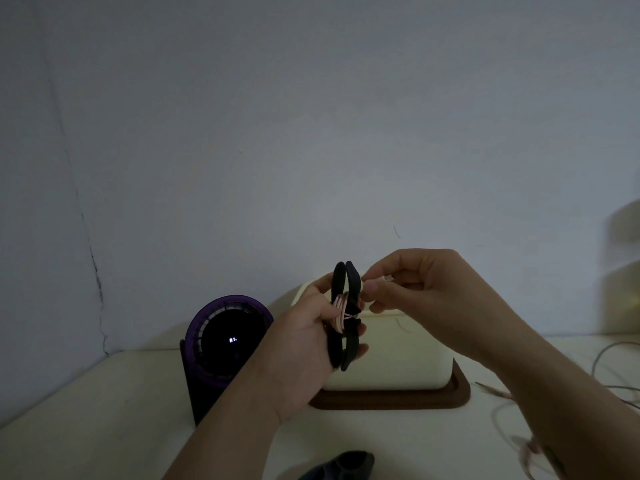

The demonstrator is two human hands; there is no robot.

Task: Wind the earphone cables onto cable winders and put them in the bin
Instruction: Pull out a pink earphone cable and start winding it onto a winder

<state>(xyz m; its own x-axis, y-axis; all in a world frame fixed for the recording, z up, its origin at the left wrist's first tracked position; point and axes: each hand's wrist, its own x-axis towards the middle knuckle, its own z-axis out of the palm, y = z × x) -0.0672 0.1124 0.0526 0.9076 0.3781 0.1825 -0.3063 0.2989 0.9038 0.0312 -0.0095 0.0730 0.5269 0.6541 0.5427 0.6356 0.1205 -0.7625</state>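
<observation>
Left hand: curled round a black cable winder, which is held upright in front of the bin
Right hand: the cable's pale end is pinched between thumb and fingertips, just beside the winder
Pink cable: wound round the winder's waist
Bin: cream, set on a brown tray
Surroundings: purple fan at left; loose cables at right

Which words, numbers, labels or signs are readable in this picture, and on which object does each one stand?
Small lit white characters on the dark face of the purple device: too small and blurred to read, perhaps digits.
No text visible on the black cable winder, pink earphone cable, cream bin or wooden tray.
</observation>
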